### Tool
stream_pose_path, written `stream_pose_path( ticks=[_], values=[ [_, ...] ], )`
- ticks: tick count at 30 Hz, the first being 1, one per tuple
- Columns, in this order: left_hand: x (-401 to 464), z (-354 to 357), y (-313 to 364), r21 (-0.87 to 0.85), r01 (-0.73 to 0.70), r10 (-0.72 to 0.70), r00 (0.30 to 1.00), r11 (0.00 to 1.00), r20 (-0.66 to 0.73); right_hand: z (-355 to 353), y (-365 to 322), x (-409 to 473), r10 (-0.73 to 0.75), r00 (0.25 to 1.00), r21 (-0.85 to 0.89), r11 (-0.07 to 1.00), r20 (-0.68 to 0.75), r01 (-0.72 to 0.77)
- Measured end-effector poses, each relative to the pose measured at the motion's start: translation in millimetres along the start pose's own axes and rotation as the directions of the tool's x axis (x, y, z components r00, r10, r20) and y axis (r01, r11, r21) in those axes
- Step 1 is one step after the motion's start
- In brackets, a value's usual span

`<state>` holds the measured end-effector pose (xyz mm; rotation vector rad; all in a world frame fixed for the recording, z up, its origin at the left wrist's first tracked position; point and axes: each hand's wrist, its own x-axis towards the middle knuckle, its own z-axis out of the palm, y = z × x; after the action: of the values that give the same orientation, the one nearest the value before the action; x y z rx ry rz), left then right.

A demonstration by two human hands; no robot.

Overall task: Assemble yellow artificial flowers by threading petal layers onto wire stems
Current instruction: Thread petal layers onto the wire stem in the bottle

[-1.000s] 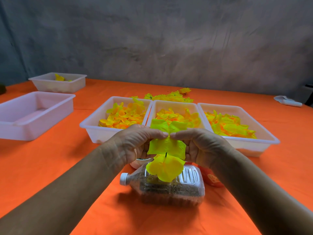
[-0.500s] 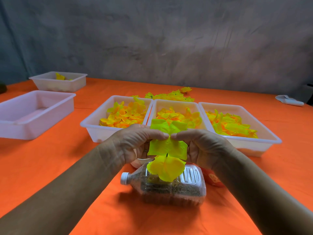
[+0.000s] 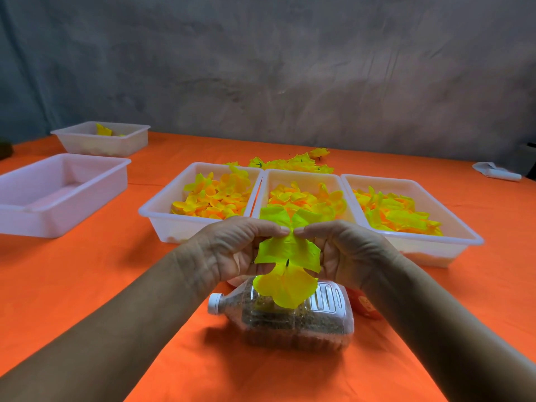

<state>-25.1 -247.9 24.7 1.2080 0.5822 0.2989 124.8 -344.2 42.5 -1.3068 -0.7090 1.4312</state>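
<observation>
A yellow-green petal layer (image 3: 287, 250) hangs between my two hands above the table's middle. My left hand (image 3: 232, 250) pinches its left side and my right hand (image 3: 345, 250) pinches its right side, fingertips almost meeting at the top. A short dark stem tip shows at the layer's centre, and a second yellow petal layer (image 3: 285, 287) hangs below it. Three white trays behind hold loose petals: left tray (image 3: 162, 219), middle tray (image 3: 301, 177), right tray (image 3: 461, 227).
A clear plastic bottle (image 3: 290, 317) with a white cap lies on its side under my hands. An orange object (image 3: 365, 307) sits right of it. Finished flowers (image 3: 290, 163) lie behind the trays. Two more white trays (image 3: 58, 195) stand at the left. A white object (image 3: 496, 172) lies far right.
Both hands keep their pinch on the petal layer; nothing has visibly moved apart from a slight camera shift.
</observation>
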Motion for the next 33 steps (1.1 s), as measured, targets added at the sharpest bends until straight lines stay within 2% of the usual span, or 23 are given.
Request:
stream_pose_path(
  ticks=[12, 23, 27, 33],
  values=[
    [-3.4, 14.3, 3.4, 0.015, 0.027, -0.025, 0.990, 1.000, -0.141, -2.3, 2.0, 3.3, -0.038, 0.999, 0.013, 0.999, 0.003, 0.038],
    [-2.1, 8.1, 1.8, 0.013, 0.062, -0.061, 0.997, 0.998, -0.056, -0.4, 5.0, 4.3, 0.014, 1.000, 0.038, 0.999, -0.009, -0.013],
    [-3.2, 5.9, -1.2, -0.005, 0.081, -0.081, 0.995, 0.997, -0.066, 0.0, 5.4, 4.1, 0.007, 1.000, 0.018, 1.000, 0.001, -0.007],
    [-7.8, 13.9, 1.0, 0.032, 0.057, -0.050, 0.978, 0.998, -0.202, -1.2, 4.3, 2.3, -0.092, 0.993, -0.105, 0.991, -0.073, 0.084]
  ],
)
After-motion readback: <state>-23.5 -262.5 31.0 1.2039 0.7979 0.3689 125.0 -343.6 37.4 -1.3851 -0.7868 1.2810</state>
